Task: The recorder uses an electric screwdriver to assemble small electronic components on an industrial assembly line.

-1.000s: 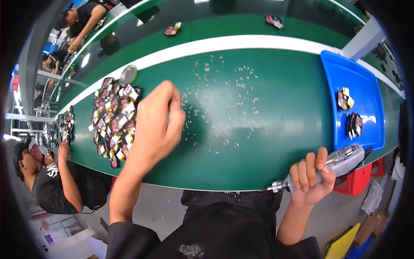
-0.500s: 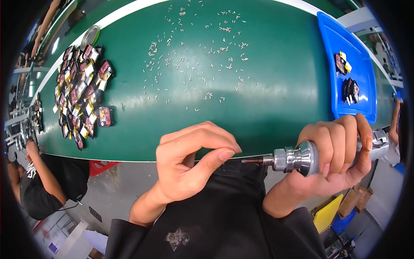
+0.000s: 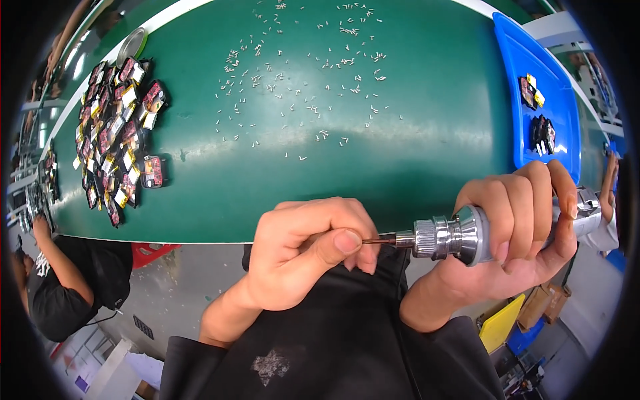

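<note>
Right hand (image 3: pixel 517 223): fist clenched round the driver (image 3: pixel 460 235), held level before the table (image 3: pixel 427 167) edge. Left hand (image 3: pixel 310 250): fingers curled, thumb and forefinger pinched at the bit tip (image 3: pixel 375 241).

Green bench (image 3: pixel 413 160) with a white far edge. Small pale screws (image 3: pixel 300 87) scattered loose over its middle. Heap of small black parts (image 3: pixel 117 143) with red and yellow bits at left, one lying just apart on its right side. Round metal tin (image 3: pixel 133 43) beyond the heap, near the far edge. Blue tray (image 3: pixel 533 87) at right holding two small clusters of the same parts. Another person in black (image 3: pixel 63 293) sits at lower left. Yellow bin (image 3: pixel 500 323) on the floor, lower right.
</note>
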`<state>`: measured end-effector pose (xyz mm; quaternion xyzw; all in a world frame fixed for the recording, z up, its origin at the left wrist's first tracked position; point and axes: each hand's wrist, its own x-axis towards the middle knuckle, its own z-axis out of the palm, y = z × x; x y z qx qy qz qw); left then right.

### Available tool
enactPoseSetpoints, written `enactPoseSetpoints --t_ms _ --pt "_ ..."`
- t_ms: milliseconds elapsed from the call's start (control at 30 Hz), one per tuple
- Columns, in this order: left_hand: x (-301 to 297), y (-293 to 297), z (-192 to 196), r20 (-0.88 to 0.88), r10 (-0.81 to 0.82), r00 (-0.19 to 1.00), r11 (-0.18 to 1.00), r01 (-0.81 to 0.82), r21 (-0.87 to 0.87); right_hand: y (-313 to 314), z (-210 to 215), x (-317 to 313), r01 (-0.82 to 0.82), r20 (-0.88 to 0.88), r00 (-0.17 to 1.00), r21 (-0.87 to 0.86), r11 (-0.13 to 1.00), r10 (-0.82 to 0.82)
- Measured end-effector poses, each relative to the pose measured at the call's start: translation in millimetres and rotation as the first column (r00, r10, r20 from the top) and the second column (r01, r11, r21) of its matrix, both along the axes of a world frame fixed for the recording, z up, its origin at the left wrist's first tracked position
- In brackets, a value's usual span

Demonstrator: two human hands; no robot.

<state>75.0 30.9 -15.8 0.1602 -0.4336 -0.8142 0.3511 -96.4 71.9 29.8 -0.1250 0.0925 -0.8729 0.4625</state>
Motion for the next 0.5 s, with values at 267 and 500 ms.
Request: enactPoseSetpoints --t_ms 267,500 --pt "-11.1 -13.9 12.9 0.289 0.332 0.898 0.582 0.047 -0.812 9.8 -9.2 -12.1 -0.071 -0.175 0.981 0.099 0.992 0.088" --pt "-11.4 -10.8 18.8 0.39 0.309 0.867 0.688 0.079 -0.721 8.9 -13.9 -12.3 -0.097 -0.107 0.988 0.11 0.989 0.109"
